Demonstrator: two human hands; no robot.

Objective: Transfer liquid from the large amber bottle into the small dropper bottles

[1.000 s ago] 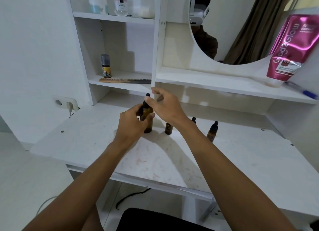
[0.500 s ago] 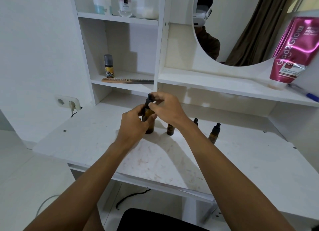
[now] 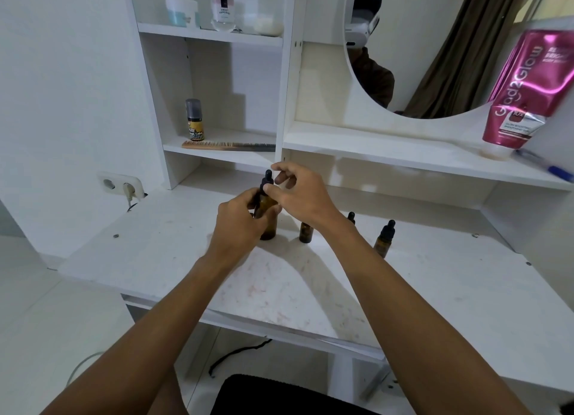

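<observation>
The large amber bottle (image 3: 269, 220) stands on the white desk (image 3: 279, 284) with its black dropper cap (image 3: 267, 180) on top. My left hand (image 3: 240, 222) is wrapped around the bottle's body. My right hand (image 3: 299, 194) pinches the collar of the dropper cap with thumb and fingers. Three small amber dropper bottles stand to the right: one without a cap (image 3: 305, 232), one mostly hidden behind my right wrist (image 3: 351, 217), and one capped (image 3: 384, 240).
Shelves behind hold a wooden comb (image 3: 228, 145), a small yellow-labelled bottle (image 3: 194, 121), jars and a perfume bottle (image 3: 222, 6). A pink tube (image 3: 525, 88) and a pen (image 3: 546, 166) lie on the right shelf under a round mirror. A wall socket (image 3: 121, 186) is left.
My right hand has come down from the bulb of the dropper cap to its collar. My left hand stays around the large bottle, which has not moved.
</observation>
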